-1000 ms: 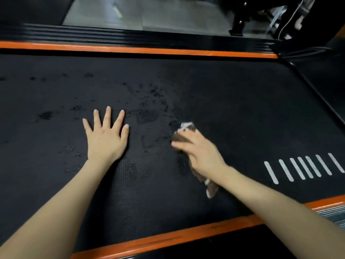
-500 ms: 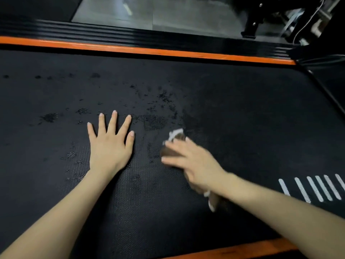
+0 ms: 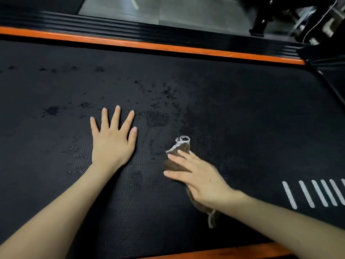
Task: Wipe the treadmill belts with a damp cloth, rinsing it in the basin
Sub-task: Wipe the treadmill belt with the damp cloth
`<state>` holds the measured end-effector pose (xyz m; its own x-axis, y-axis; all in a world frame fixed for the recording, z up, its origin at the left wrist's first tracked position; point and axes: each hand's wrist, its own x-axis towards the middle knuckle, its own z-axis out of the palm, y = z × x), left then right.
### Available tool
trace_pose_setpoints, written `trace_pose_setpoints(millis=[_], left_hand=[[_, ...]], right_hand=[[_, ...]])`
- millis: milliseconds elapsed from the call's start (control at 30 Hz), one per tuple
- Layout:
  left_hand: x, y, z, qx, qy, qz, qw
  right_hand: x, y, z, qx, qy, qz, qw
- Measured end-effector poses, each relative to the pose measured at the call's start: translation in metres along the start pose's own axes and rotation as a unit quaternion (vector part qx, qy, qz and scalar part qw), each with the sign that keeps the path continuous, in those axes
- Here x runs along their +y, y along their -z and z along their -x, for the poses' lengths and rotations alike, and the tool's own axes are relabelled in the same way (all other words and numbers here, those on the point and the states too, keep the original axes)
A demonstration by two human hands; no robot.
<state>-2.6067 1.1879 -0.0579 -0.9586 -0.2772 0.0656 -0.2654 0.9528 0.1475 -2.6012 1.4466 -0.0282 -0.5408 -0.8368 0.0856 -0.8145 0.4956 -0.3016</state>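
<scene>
Cloth (image 3: 172, 165): brown, white-edged, bunched, lying on the black textured treadmill belt (image 3: 242, 118) near wet patches (image 3: 157, 119), pressed under the right hand (image 3: 201, 180), fingers straight. Left hand (image 3: 113, 141) flat on belt nearby, fingers spread.

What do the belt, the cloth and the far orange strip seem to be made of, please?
The belt looks like matte black rubber or similar: a fine dimpled grain shows, with darker wet patches. The cloth seems a soft brown fabric with a white stitched edge, crumpled. The orange strip is smooth with a slight sheen, painted metal or plastic; I cannot tell which.
</scene>
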Motion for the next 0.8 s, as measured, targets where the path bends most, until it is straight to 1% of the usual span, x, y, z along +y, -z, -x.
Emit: trace_pose_setpoints(millis=[33, 67, 167, 233, 333, 400, 500, 567, 600, 667, 733, 800], left_hand=[[0.0, 0.0, 0.0, -0.002, -0.001, -0.001, 1.0], [0.0, 0.001, -0.001, -0.004, -0.001, -0.002, 1.0], [0.0, 0.003, -0.002, -0.021, 0.002, 0.001, 1.0], [-0.001, 0.006, -0.007, -0.021, -0.002, 0.003, 1.0], [-0.009, 0.013, -0.039, -0.001, -0.017, -0.011, 1.0], [-0.012, 0.013, -0.069, -0.005, -0.018, -0.023, 1.0], [-0.014, 0.004, -0.095, -0.027, -0.003, -0.027, 0.999], [-0.015, -0.001, -0.096, -0.019, -0.001, -0.015, 1.0], [-0.016, -0.002, -0.094, -0.011, -0.004, -0.011, 1.0], [-0.017, -0.002, -0.093, -0.003, -0.007, -0.008, 1.0], [-0.017, -0.002, -0.095, 0.001, -0.001, -0.009, 1.0], [-0.014, -0.004, -0.095, -0.001, -0.003, -0.013, 1.0]], right_hand=[[0.009, 0.005, -0.011, 0.004, 0.007, 0.01, 1.0], [0.019, 0.009, -0.029, 0.01, -0.003, 0.009, 1.0], [0.053, 0.017, -0.093, 0.067, -0.118, -0.019, 0.991], [0.07, 0.013, -0.124, 0.097, -0.16, -0.034, 0.982], [0.078, 0.006, -0.138, 0.123, -0.167, -0.025, 0.978], [0.079, 0.004, -0.137, 0.129, -0.158, -0.018, 0.979], [0.081, 0.006, -0.134, 0.12, -0.138, -0.019, 0.983], [0.092, 0.011, -0.141, 0.1, -0.125, -0.003, 0.987], [0.102, 0.014, -0.15, 0.097, -0.139, 0.011, 0.986], [0.128, 0.02, -0.178, 0.109, -0.207, 0.021, 0.972], [0.143, 0.022, -0.203, 0.143, -0.261, 0.025, 0.954], [0.134, 0.018, -0.206, 0.143, -0.264, 0.024, 0.954]])
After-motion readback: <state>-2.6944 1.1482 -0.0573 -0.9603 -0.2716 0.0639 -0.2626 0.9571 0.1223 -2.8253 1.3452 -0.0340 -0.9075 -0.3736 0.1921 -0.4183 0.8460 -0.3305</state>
